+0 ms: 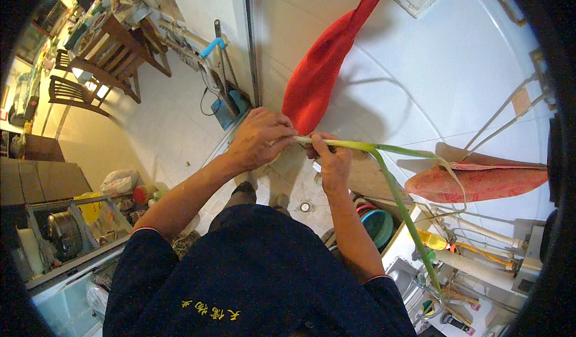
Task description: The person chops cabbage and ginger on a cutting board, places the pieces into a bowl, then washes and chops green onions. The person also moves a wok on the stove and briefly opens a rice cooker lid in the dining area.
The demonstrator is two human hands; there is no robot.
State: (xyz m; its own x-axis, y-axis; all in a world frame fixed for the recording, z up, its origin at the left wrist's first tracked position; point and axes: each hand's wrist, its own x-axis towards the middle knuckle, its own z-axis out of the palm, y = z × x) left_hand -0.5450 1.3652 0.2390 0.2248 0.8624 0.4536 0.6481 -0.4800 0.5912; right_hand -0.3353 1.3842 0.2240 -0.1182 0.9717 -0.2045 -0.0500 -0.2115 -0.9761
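A long green onion (pixel 360 145) stretches across the view between my hands, its pale stem to the left and its green leaves to the right. One leaf bends down past my right forearm; another, with a withered tip, runs toward the wall. My left hand (pixel 261 139) pinches the white root end, which its fingers partly hide. Farther along the stem, my right hand (pixel 334 159) grips it with the thumb on top. Just beyond my left fingertips hangs a red cloth (pixel 315 67).
At lower right is a sink (pixel 400 276) with a yellow bottle (pixel 429 239). Stacked basins (pixel 377 229) sit below my right forearm. A red-patterned bag (pixel 477 184) hangs on the tiled wall. To the left are a blue dustpan (pixel 223 115), wooden chairs (pixel 74 94) and a cluttered shelf (pixel 96 220).
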